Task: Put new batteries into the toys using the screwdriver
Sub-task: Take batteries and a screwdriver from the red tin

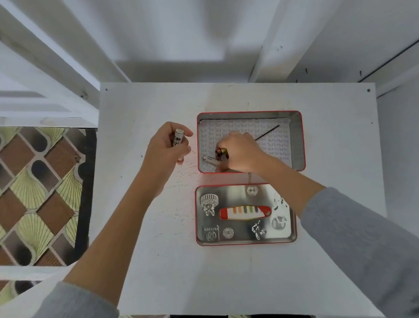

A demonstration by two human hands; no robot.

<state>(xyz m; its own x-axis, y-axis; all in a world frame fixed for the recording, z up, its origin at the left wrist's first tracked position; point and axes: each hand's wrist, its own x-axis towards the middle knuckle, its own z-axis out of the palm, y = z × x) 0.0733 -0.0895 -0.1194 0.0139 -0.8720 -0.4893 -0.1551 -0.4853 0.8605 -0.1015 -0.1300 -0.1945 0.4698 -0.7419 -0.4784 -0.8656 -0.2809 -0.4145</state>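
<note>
L hand [163,147] pinches white cylindrical battery [177,137]; R hand [240,152], at 3 o'clock, curled on red-yellow screwdriver handle [221,153]. Risk: battery slips, rolls off.

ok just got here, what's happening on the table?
A person is working over a white table. The left hand grips a battery upright beside the open red-rimmed tin. The right hand reaches into that tin, fingers curled on a small dark object next to another battery; a thin black rod sticks out past it. The tin's lid lies nearer, with a red striped piece on it.
</note>
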